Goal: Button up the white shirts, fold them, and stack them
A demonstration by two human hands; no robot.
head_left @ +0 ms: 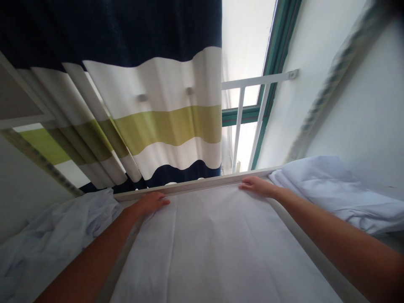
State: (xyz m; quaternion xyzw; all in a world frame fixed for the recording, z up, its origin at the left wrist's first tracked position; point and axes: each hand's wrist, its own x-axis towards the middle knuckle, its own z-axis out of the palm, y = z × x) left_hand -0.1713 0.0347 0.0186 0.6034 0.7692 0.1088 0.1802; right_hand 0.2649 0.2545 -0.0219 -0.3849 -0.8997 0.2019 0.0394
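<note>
A smooth white sheet with straight crease lines stretches from the bottom of the view to the far ledge. My left hand is at its far left corner, fingers curled at the edge and thumb over the cloth. At the far right corner my right hand grips the edge between thumb and fingers. Between my hands the far edge of the sheet runs nearly straight. The undersides of my fingers are hidden.
Crumpled white cloth lies at left, and a folded white cloth pile at right by the wall. Beyond the low ledge hang striped curtains. A white railing crosses the green-framed window.
</note>
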